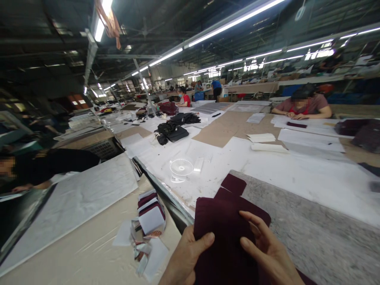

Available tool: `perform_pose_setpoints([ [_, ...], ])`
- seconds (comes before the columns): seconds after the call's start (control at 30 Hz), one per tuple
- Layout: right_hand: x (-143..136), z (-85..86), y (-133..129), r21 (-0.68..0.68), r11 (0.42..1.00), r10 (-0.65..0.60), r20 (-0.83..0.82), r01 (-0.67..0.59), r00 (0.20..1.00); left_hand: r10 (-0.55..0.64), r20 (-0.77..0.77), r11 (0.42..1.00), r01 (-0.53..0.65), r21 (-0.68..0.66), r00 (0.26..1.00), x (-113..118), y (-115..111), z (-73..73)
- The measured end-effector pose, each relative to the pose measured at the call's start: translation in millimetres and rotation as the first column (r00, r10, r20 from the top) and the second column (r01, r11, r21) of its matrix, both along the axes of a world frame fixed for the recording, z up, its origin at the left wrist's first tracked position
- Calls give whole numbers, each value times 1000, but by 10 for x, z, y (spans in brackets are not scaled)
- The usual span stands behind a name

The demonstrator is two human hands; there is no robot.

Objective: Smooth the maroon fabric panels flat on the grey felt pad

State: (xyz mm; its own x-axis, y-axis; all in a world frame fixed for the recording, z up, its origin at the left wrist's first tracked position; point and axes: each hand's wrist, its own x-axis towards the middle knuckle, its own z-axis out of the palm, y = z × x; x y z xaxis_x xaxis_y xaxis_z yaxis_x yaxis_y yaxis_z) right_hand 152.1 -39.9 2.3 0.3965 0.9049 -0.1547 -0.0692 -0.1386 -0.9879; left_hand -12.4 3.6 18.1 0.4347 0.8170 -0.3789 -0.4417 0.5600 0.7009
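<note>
Long work table (297, 178) runs away from me, papered white with a grey felt-like pad (311, 229) at its near right corner; a second table (89, 241) under clear plastic sits to the left across a metal-edged gap. A co-worker leans in at the far right edge of the long table, another at the left table's far edge. On the pad's near edge I see a dark maroon fabric panel (221, 225), raised off the surface and held by both hands. Left hand (185, 257) closed on its left edge, thumb pressed flat on the face; right hand (267, 249) closed on the right side, thumb on top, fingers curled partly behind. More maroon pieces (233, 184) lie just beyond, touching the pad's far-left corner. A small white fan (181, 168) stands on the paper near them. A stack of maroon-and-white pieces (151, 211) sits on the left table's near right edge. Risk as I judge it: the panel is limp and may be several plies, so a loose pinch could let layers slide or fold; the fan's draught could lift the loose pieces.
</note>
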Motion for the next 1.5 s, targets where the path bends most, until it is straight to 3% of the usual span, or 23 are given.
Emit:
perform_pose_setpoints([
  [0.23,-66,45,-7,-23,989,140,-223,-148,965,64,-1,998,-64,-2,998,4,24,22],
  [0.43,-147,46,-10,-42,988,131,-270,-147,954,123,-2,992,-123,-33,992,12,15,30],
  [0.6,-156,-15,-1,-35,994,89,-209,-99,974,90,13,996,-90,-25,996,5,17,8],
  [0.73,-123,-117,14,-15,991,129,-156,-133,979,101,-1,995,-101,-11,995,3,32,13],
  [0.8,-93,-143,24,-1,997,82,-78,-83,994,92,-3,996,-93,-5,996,-2,34,19],
  [0.9,-47,-118,36,3,1000,-15,30,15,999,27,-6,1000,-27,-2,1000,-21,34,10],
  [1.0,-25,-55,37,-4,1000,17,30,-17,999,-39,3,999,39,8,999,-44,39,-12],
  [1.1,-53,-15,30,-1,998,56,-76,-56,996,-34,0,999,34,15,999,-67,54,-19],
  [1.23,-140,-18,28,39,987,157,-303,-153,940,64,-39,998,-63,19,997,-90,74,-11],
  [1.37,-198,-41,35,-19,982,170,-320,-185,932,106,-42,994,-105,20,993,-103,76,-7],
  [1.5,-213,-34,37,-42,990,111,-357,-135,928,49,-10,998,-49,49,999,-109,67,23],
])
